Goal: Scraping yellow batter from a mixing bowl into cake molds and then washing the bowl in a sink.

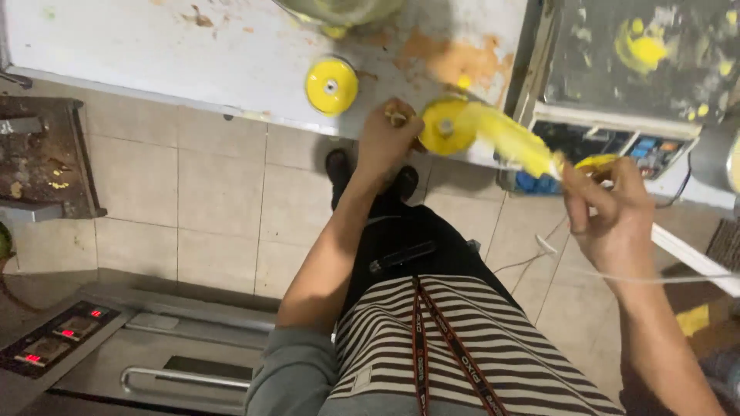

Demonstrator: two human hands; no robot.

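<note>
The left hand is closed around the edge of a round yellow plastic spool with a grey hub, held at the near edge of the stained white tabletop. From this spool a wide strip of yellow tape stretches toward four o'clock, blurred along its length, to the right hand. That hand pinches the strip's far end between thumb and fingertips, with the remaining fingers curled loosely below. A thin white cord crosses beneath the right wrist.

At ten o'clock from the held spool, a second round yellow spool lies flat on the tabletop, well apart from both hands. At twelve o'clock, at the top edge of the view, sits a clear rounded container, only partly seen. Orange and yellow smears mark the tabletop near it.

At two o'clock from the right hand stands a dark surface splashed with yellow paint, and below it a panel with blue and grey buttons. At eight o'clock, a grey metal machine with small red displays fills the lower left corner. Beige floor tiles lie beneath.
</note>
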